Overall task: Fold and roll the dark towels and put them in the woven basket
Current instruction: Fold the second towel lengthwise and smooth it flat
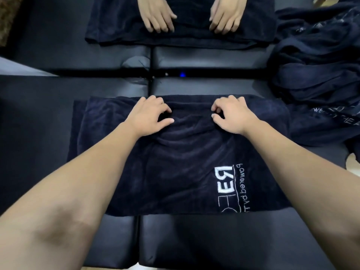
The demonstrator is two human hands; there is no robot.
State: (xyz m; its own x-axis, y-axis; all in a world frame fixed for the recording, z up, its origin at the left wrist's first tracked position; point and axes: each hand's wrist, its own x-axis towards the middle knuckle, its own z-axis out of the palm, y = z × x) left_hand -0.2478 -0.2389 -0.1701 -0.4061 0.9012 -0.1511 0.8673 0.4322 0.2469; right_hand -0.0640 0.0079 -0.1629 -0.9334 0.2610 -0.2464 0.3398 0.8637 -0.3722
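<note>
On the towel, near its far edge, left hand and right hand pinch bunched cloth with curled fingers. Right of the towel lies a pile of towels.

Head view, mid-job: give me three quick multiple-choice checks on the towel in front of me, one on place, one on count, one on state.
1. Where does the pile of unfolded towels lie?
A. right of the folded towel
B. left of it
C. on top of it

2. How many hands are in view?
A. two
B. three
C. four

3. What state is the folded towel in?
A. rolled tight
B. flat, fingers bunching its far edge
C. hanging off the table

Answers: 1 A, the heap fills the right edge. 2 C, the left hand and right hand plus two hands opposite. 3 B, no roll has formed yet.
</note>
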